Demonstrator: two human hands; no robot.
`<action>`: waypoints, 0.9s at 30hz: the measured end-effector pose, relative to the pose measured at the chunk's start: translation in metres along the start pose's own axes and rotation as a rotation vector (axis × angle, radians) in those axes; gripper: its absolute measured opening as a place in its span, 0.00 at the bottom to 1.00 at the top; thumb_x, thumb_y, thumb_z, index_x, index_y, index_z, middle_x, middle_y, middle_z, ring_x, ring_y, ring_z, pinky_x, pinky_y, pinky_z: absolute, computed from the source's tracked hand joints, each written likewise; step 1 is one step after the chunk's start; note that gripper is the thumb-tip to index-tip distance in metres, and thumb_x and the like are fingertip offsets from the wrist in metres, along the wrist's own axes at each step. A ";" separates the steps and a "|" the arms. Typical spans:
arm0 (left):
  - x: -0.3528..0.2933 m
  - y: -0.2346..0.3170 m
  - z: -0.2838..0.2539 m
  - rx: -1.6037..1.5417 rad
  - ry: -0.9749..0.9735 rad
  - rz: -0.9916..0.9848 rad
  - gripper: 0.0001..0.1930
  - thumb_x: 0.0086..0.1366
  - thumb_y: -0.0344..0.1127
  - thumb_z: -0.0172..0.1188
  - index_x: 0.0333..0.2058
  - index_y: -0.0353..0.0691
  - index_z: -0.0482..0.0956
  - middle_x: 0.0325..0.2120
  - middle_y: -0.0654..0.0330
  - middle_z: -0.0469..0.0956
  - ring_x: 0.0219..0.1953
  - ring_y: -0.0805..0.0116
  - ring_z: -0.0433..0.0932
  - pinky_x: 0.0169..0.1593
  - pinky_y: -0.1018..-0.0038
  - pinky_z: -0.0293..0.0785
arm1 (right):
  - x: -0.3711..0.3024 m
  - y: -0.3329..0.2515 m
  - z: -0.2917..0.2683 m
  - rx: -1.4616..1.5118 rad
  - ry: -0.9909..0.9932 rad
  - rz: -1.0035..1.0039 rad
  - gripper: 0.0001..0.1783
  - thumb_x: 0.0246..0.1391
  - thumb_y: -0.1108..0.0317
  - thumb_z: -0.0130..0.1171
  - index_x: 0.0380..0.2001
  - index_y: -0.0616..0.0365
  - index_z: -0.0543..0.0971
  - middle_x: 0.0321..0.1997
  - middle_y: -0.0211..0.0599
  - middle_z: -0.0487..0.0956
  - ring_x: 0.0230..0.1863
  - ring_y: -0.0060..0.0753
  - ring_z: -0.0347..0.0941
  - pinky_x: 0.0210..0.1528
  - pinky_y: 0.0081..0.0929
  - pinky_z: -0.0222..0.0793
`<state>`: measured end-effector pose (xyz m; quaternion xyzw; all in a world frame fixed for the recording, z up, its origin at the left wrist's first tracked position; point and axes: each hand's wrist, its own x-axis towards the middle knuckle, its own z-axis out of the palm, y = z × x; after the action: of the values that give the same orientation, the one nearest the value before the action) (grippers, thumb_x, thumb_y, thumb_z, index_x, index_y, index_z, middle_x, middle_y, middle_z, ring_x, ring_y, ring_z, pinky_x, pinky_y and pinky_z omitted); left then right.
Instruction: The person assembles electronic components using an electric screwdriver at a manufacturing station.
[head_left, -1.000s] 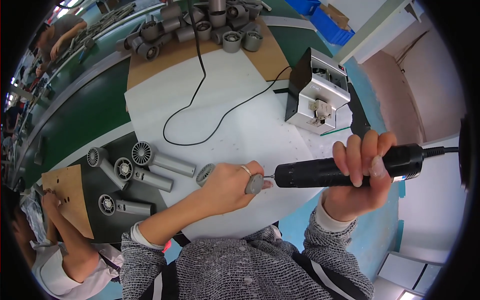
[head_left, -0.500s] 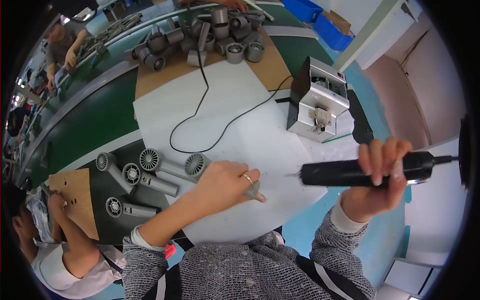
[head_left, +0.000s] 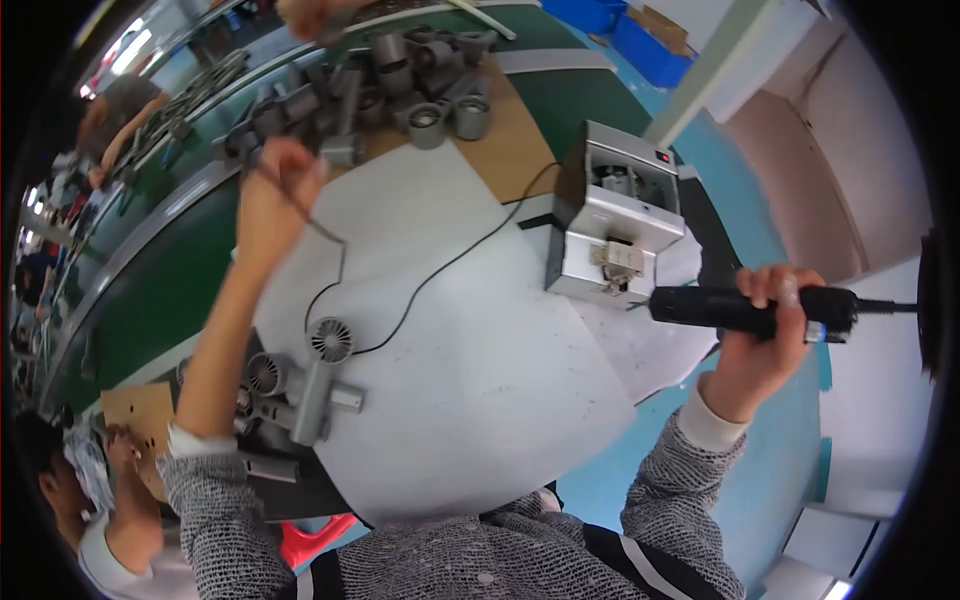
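Note:
My right hand (head_left: 770, 320) is wrapped round a black corded electric screwdriver (head_left: 705, 308), held level at the right with its tip pointing left. My left hand (head_left: 280, 190) reaches out at the far left, beside a heap of grey handheld-fan bodies (head_left: 385, 85). Motion smears its fingers, so whether they grip anything does not show. A black cable (head_left: 335, 245) runs by this hand. Below it, one grey fan body (head_left: 315, 395) with a round slatted head lies on the white sheet's (head_left: 460, 390) left edge. More grey fan bodies (head_left: 268, 375) lie beside it, partly behind my left forearm.
A silver screw-feeder machine (head_left: 615, 225) stands right of the sheet. Brown cardboard (head_left: 515, 150) lies under the heap. Co-workers sit at the left; another person's blurred hand (head_left: 315, 15) is over the far side of the heap. Blue bins (head_left: 650, 50) stand at the back.
My left hand has left the middle of the sheet and moved far and left to the heap. A fan body now lies at the sheet's left edge. The screwdriver has shifted slightly right and up.

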<state>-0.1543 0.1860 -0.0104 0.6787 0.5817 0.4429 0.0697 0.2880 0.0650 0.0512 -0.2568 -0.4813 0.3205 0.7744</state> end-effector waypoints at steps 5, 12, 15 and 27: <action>0.118 -0.062 0.063 0.158 -0.286 -0.205 0.22 0.62 0.53 0.59 0.30 0.36 0.80 0.23 0.52 0.78 0.31 0.58 0.80 0.38 0.70 0.73 | 0.003 0.025 0.031 -0.084 0.057 -0.003 0.08 0.50 0.81 0.52 0.34 0.60 0.68 0.27 0.36 0.68 0.26 0.28 0.62 0.34 0.32 0.62; 0.080 -0.047 0.064 0.179 0.120 0.016 0.16 0.59 0.45 0.66 0.38 0.39 0.78 0.25 0.55 0.78 0.29 0.64 0.80 0.35 0.70 0.73 | 0.010 0.037 0.021 -0.138 0.020 -0.001 0.10 0.48 0.82 0.51 0.36 0.63 0.68 0.28 0.39 0.70 0.25 0.30 0.65 0.34 0.34 0.64; 0.056 -0.030 0.018 -0.241 0.253 0.031 0.20 0.59 0.36 0.67 0.47 0.42 0.71 0.30 0.59 0.74 0.24 0.70 0.74 0.29 0.73 0.71 | 0.011 0.038 0.023 -0.144 0.008 0.020 0.10 0.48 0.82 0.52 0.35 0.63 0.68 0.27 0.40 0.70 0.25 0.30 0.65 0.33 0.33 0.65; -0.096 0.085 -0.079 -0.396 0.047 -0.152 0.13 0.61 0.28 0.60 0.38 0.40 0.62 0.30 0.57 0.70 0.27 0.74 0.70 0.31 0.79 0.66 | 0.019 0.043 0.034 -0.196 -0.001 0.156 0.09 0.48 0.83 0.56 0.32 0.63 0.68 0.27 0.39 0.71 0.25 0.30 0.67 0.32 0.31 0.67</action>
<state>-0.1399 0.0444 0.0388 0.5953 0.5344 0.5577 0.2211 0.2525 0.1107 0.0461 -0.3677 -0.4892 0.3314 0.7181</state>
